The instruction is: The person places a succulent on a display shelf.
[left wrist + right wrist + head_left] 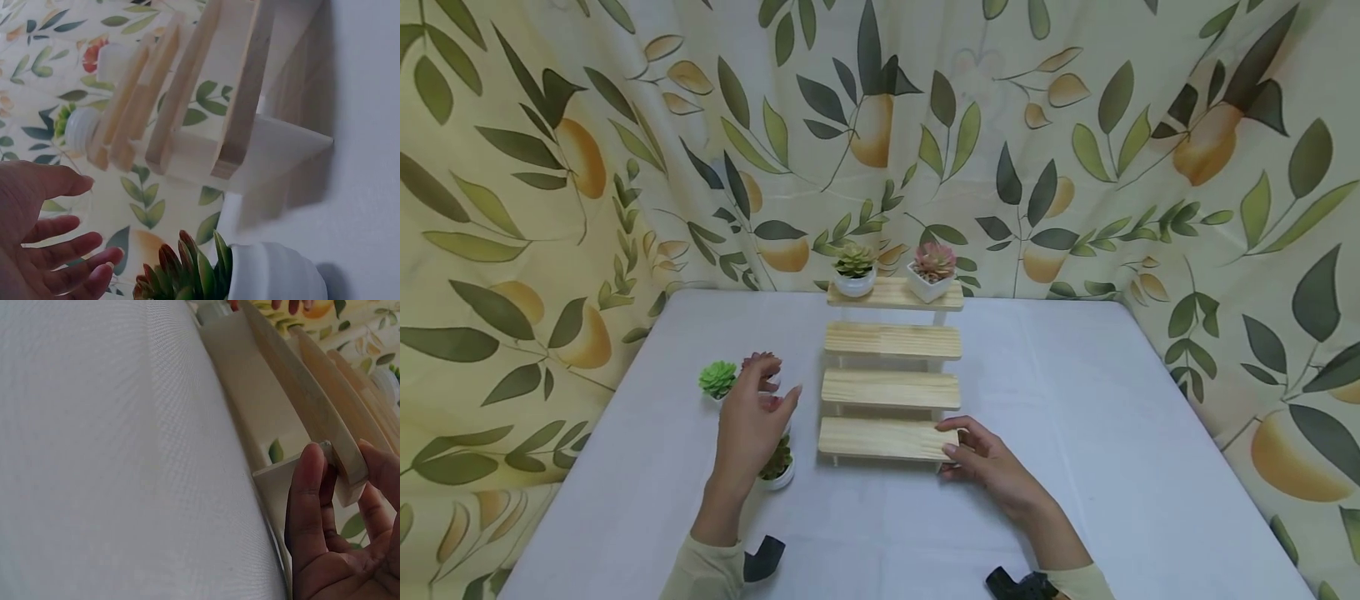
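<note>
A stepped stand with several pale wooden boards (887, 390) stands mid-table on white supports. My right hand (988, 467) pinches the right end of its lowest board (319, 415), with fingers on both faces of the wood. To the left of the stand, my left hand (751, 429) hovers over potted succulents, its fingers relaxed and holding nothing. Below that hand in the left wrist view is a red-tipped succulent (187, 272) in a ribbed white pot (275, 272). A bright green succulent (718, 377) and a reddish one (762, 360) stand beyond the hand, partly hidden by it.
On the top board (891, 292) sit a green succulent (854, 260) in a round white pot and a pink succulent (935, 262) in an angular white pot. White cloth (1075, 400) covers the table. A leaf-and-fruit patterned curtain (1045, 125) hangs behind and along both sides.
</note>
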`<act>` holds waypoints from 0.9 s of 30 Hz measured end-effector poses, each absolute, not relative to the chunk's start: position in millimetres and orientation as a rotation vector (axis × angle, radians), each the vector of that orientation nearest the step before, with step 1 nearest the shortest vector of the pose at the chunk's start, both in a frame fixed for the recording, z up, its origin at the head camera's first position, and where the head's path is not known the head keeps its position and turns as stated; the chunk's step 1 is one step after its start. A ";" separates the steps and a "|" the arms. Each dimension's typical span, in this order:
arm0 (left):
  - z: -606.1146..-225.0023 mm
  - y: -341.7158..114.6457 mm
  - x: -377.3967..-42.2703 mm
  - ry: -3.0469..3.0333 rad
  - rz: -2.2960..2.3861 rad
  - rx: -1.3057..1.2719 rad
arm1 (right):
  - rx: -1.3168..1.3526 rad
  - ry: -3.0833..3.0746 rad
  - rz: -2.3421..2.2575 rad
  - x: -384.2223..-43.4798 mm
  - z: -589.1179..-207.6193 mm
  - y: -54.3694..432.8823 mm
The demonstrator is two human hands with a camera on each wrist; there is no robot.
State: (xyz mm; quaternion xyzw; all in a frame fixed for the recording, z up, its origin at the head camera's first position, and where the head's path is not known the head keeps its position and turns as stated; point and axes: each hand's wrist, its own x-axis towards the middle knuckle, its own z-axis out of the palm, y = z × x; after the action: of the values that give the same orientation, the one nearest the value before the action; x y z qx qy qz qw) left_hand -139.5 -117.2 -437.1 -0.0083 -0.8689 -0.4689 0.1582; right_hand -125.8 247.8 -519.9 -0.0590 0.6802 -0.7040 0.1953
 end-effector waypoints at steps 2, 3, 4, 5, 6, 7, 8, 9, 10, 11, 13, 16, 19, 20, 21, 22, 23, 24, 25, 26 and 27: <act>-438.1 -119.3 -138.6 -2.481 -1.346 -0.019 | -0.169 1.908 -1.973 -126.3 -519.8 247.3; -438.8 -120.4 -138.2 -2.480 -1.349 -0.016 | -0.168 1.905 -1.973 -126.6 -519.7 247.0; -439.7 -121.5 -137.7 -2.482 -1.351 -0.009 | -0.167 1.904 -1.974 -126.8 -519.6 246.7; -440.6 -122.6 -137.2 -2.482 -1.355 -0.007 | -0.164 1.903 -1.974 -126.9 -519.5 246.4; -441.5 -123.7 -136.6 -2.482 -1.358 -0.007 | -0.160 1.901 -1.976 -127.0 -519.4 246.1; -442.4 -124.9 -135.8 -2.486 -1.354 -0.003 | -0.156 1.897 -1.977 -127.1 -519.5 246.0; -443.6 -126.0 -135.0 -2.493 -1.345 -0.002 | -0.151 1.893 -1.980 -127.1 -519.5 245.8; -444.9 -127.2 -134.2 -2.499 -1.338 -0.002 | -0.147 1.889 -1.982 -127.1 -519.6 245.6; -446.1 -128.2 -133.4 -2.503 -1.330 -0.003 | -0.147 1.886 -1.986 -127.0 -519.6 245.4; -447.7 -129.4 -132.6 -2.506 -1.326 -0.003 | -0.145 1.881 -1.990 -127.1 -519.7 245.3; -451.0 -132.0 -130.7 -2.517 -1.303 0.006 | -0.146 1.875 -1.996 -127.3 -520.1 245.3; -456.6 -135.7 -128.3 -2.532 -1.262 0.024 | -0.150 1.871 -1.997 -127.9 -520.6 245.5; -462.2 -139.3 -125.6 -2.547 -1.218 0.038 | -0.145 1.874 -1.991 -128.2 -520.4 245.8; -463.9 -140.4 -124.8 -2.547 -1.213 0.036 | -0.143 1.876 -1.990 -128.1 -520.0 245.8; -465.4 -141.6 -123.9 -2.546 -1.215 0.035 | -0.140 1.877 -1.990 -127.9 -519.6 245.7; -466.6 -142.8 -122.8 -2.543 -1.220 0.034 | -0.138 1.878 -1.990 -127.9 -519.1 245.7; -467.9 -144.1 -122.0 -2.539 -1.228 0.031 | -0.138 1.880 -1.990 -127.8 -518.7 245.6; -469.0 -145.5 -120.8 -2.534 -1.239 0.030 | -0.138 1.880 -1.990 -127.7 -518.4 245.5; -470.2 -146.8 -119.8 -2.528 -1.246 0.028 | -0.139 1.879 -1.990 -127.7 -518.3 245.5; -471.2 -148.1 -118.7 -2.524 -1.251 0.028 | -0.141 1.879 -1.989 -127.7 -518.4 245.4; -472.2 -149.4 -117.4 -2.522 -1.256 0.030 | -0.145 1.876 -1.989 -127.8 -518.7 245.4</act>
State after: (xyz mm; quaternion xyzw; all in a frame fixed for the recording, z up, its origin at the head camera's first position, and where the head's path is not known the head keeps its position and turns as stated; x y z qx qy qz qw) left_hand -117.4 -149.4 -472.2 0.0106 -0.8834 -0.4399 0.1611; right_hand -127.8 245.4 -518.7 -0.0519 0.6713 -0.7118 0.2002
